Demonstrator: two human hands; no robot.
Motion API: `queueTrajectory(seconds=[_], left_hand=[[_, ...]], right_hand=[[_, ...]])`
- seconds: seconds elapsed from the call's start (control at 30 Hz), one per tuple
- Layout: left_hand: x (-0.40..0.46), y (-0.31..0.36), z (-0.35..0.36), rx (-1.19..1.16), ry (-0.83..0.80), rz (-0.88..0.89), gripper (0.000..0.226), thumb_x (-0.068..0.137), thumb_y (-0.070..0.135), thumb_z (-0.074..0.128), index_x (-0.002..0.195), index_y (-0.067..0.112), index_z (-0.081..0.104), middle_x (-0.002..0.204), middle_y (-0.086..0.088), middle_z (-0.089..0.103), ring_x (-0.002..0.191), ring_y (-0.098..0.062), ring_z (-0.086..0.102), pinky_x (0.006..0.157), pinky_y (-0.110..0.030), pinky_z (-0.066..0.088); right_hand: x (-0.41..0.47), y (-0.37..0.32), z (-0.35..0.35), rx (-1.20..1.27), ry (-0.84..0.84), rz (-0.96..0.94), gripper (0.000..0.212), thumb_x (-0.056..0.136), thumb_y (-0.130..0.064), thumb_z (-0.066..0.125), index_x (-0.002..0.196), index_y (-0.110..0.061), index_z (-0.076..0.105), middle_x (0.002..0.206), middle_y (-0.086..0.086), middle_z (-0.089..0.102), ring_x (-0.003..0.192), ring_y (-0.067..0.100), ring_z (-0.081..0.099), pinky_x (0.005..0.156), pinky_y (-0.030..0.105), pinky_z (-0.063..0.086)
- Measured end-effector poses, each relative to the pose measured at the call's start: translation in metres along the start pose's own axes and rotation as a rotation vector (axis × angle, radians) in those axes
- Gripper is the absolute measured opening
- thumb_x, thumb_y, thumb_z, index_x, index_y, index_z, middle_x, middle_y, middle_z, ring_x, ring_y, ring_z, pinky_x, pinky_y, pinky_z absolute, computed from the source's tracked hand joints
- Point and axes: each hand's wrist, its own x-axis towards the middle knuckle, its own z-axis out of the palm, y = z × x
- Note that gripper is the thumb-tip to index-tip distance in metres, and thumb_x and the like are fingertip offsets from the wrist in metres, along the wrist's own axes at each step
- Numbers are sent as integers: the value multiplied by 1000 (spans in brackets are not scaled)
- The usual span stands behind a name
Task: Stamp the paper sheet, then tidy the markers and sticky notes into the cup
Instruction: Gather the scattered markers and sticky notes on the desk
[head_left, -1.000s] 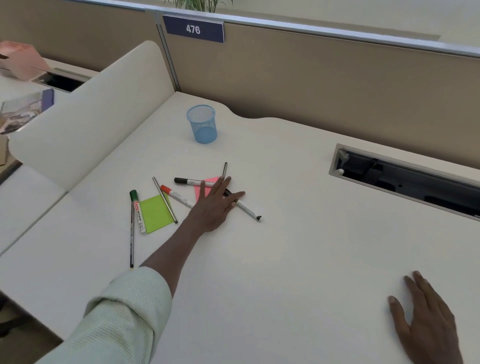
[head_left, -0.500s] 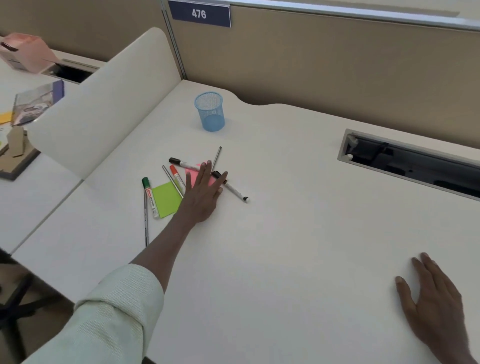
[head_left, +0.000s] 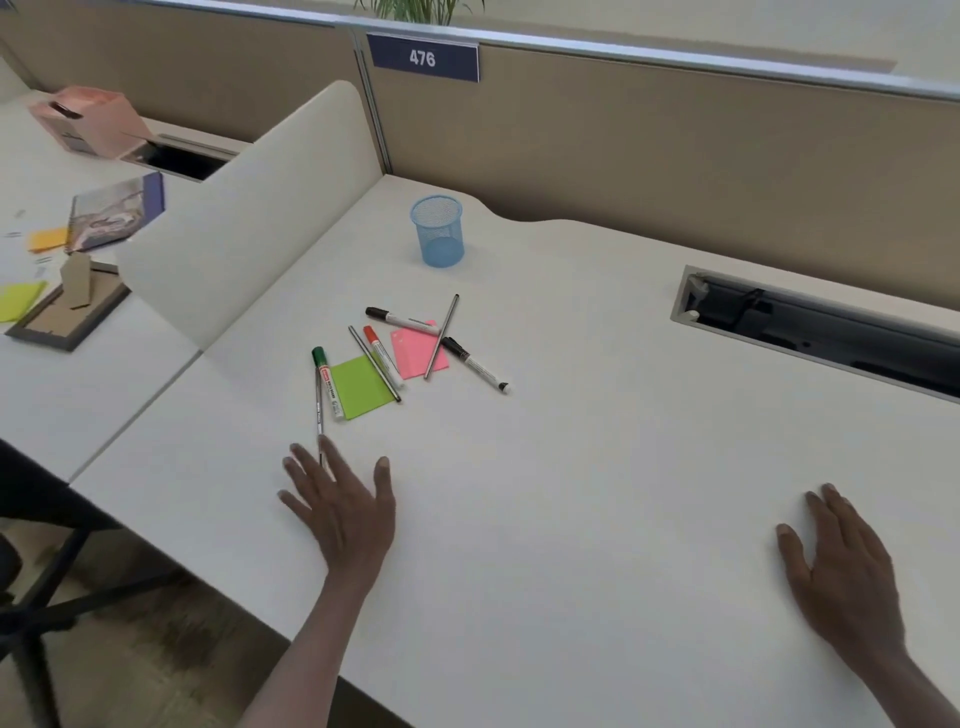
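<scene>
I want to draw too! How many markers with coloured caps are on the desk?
4: green-capped marker beside the green sticky note, red-capped marker right of it, one black-capped marker above the pink sticky note, another to its right.

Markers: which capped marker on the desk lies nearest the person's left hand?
The green-capped marker, along the green sticky note's left edge; the red and black ones lie farther from the left hand.

We rest our left hand (head_left: 340, 512) flat, fingers spread, on the worktop (head_left: 597, 467), its fingertips over the end of a thin grey pen (head_left: 318, 402). Our right hand (head_left: 844, 566) lies flat too. Markers and sticky notes lie scattered before the empty blue mesh cup (head_left: 438, 231).
</scene>
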Motion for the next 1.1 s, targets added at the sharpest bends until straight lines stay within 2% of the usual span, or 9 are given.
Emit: queueTrajectory(seconds=[0.1,0.23,0.37,0.57,0.7,0.8,0.9,1.03,1.1], left_hand=[[12,-10,5,-47,-82,-117,81,97,47,45,151,-5,13,159,-29,10,148,-43,9,118,-58,9],[25,1,7,-67,-114,-45,74,98,35,48,148,-11,19,157,-27,20,146,-39,19,119,-50,17],[38,15,12,-97,-152,6,70,99,30,47,148,-12,19,157,-28,20,146,-39,20,119,-46,17],[60,23,22,-103,-191,83,66,100,25,47,146,-14,21,156,-30,20,145,-43,20,118,-49,20],[71,26,20,-103,-156,82,72,99,32,48,147,-13,17,157,-30,14,147,-43,14,117,-54,18],[64,31,16,-91,-99,121,74,98,36,48,148,-11,19,157,-30,15,147,-43,13,117,-56,17],[51,43,16,-130,-89,216,72,98,33,49,149,-9,21,158,-26,17,148,-39,14,119,-53,16],[32,67,14,-275,-140,329,66,99,29,49,149,-5,23,161,-19,16,150,-31,11,121,-50,14],[20,80,13,-332,-192,406,62,100,30,46,149,-2,27,162,-14,13,151,-25,9,122,-44,13]], right_hand=[[-1,0,2,-10,-9,4,74,92,-56,23,146,-8,37,160,9,29,147,25,25,120,45,22],[-2,1,6,-23,-21,15,75,92,-56,19,148,-8,34,161,9,25,149,24,22,121,47,19],[-4,-3,9,-33,-24,40,76,93,-56,16,149,-6,33,161,12,26,149,27,23,120,50,21],[-6,-9,11,-85,-26,51,75,94,-53,16,146,-3,37,157,17,32,145,34,31,115,54,29],[-6,-11,10,-107,-24,49,78,93,-55,12,148,-4,35,159,15,30,146,32,29,116,53,27],[-4,-13,10,-134,-33,44,75,94,-51,15,147,-2,37,158,17,31,145,34,32,113,54,30],[-2,-12,11,-160,-38,50,63,102,-43,19,148,-2,36,159,16,29,146,32,31,114,53,31],[1,-14,4,-131,-99,74,61,101,-37,36,152,-5,29,162,13,20,149,30,23,117,51,27],[-3,-18,-2,-115,-135,74,62,102,-37,37,154,-7,22,164,12,15,151,28,18,120,47,23]])
